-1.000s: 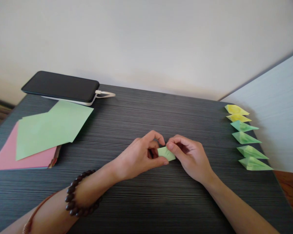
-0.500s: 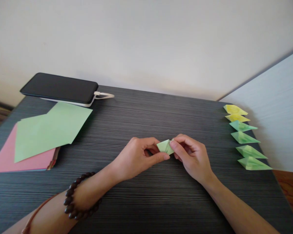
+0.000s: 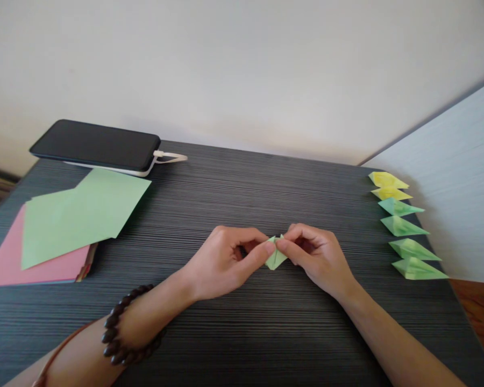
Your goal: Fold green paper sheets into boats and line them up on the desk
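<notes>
Where the left hand [image 3: 226, 263] and right hand [image 3: 322, 263] meet over the dark tabletop [image 3: 242, 338] in the head view, their fingers [image 3: 258, 256] are pinched narrow on a small folded green paper [image 3: 276, 260], at its 9 o'clock and 3 o'clock sides. From that paper, 6 folded pieces [image 3: 404, 227], 2 yellow and 4 green, line up near 3 o'clock; green sheets [image 3: 84, 215] over pink paper [image 3: 8, 266] lie near 9 o'clock; a black phone [image 3: 97, 145] rests near 10 o'clock.
</notes>
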`<state>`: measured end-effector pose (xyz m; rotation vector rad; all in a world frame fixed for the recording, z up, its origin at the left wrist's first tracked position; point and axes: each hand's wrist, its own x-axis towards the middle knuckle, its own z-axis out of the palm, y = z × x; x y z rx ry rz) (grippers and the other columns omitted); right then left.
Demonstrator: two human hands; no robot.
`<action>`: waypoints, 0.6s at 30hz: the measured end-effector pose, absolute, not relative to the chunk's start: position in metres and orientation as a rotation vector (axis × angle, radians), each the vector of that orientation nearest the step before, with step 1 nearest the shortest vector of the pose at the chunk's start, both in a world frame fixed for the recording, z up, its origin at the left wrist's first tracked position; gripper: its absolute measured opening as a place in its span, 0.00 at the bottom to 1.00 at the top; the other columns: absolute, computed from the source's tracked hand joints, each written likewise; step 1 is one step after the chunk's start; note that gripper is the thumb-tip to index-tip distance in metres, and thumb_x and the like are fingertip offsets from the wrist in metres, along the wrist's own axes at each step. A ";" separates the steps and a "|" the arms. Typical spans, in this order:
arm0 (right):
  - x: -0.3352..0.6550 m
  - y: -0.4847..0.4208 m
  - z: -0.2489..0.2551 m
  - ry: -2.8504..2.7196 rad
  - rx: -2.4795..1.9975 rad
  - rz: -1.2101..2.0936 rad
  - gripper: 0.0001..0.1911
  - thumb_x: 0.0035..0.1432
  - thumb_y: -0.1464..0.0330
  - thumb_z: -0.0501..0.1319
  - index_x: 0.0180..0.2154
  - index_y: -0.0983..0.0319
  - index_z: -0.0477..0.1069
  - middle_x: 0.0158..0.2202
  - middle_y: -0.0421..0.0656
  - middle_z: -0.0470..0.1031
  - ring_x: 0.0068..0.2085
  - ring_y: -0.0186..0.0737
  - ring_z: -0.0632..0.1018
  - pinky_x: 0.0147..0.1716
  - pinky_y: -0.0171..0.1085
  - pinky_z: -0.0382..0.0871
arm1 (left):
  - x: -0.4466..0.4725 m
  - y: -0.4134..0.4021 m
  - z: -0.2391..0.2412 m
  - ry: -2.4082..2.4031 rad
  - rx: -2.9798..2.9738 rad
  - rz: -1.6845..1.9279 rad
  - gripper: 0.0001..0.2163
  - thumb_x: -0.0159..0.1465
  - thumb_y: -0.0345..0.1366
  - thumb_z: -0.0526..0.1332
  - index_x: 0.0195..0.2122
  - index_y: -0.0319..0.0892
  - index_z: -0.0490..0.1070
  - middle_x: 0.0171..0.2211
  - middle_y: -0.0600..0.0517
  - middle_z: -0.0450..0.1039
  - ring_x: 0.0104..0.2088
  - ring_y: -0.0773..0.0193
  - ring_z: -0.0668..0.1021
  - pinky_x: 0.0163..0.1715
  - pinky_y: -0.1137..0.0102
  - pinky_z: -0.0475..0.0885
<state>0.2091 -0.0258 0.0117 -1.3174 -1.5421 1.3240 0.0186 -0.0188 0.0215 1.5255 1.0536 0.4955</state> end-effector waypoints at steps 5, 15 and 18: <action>0.210 -0.028 0.004 -1.698 -1.407 1.136 0.09 0.55 0.62 0.63 0.37 0.60 0.71 0.22 0.36 0.70 0.22 0.31 0.69 0.21 0.32 0.62 | 0.016 -0.018 0.011 1.198 1.875 0.675 0.08 0.63 0.40 0.59 0.38 0.43 0.70 0.30 0.55 0.74 0.29 0.68 0.73 0.29 0.74 0.68; 0.206 -0.026 -0.005 -2.177 -1.335 0.489 0.06 0.60 0.66 0.59 0.37 0.61 0.72 0.35 0.45 0.73 0.38 0.41 0.72 0.40 0.41 0.66 | 0.015 -0.016 0.006 1.177 2.416 0.518 0.07 0.64 0.38 0.56 0.33 0.43 0.71 0.35 0.50 0.71 0.39 0.59 0.68 0.40 0.63 0.62; 0.209 -0.025 -0.003 -2.198 -1.316 0.532 0.06 0.60 0.66 0.58 0.36 0.60 0.73 0.35 0.44 0.73 0.38 0.41 0.73 0.40 0.42 0.67 | 0.018 -0.019 0.007 1.221 2.414 0.457 0.07 0.62 0.41 0.58 0.34 0.43 0.70 0.36 0.50 0.70 0.40 0.57 0.67 0.41 0.62 0.61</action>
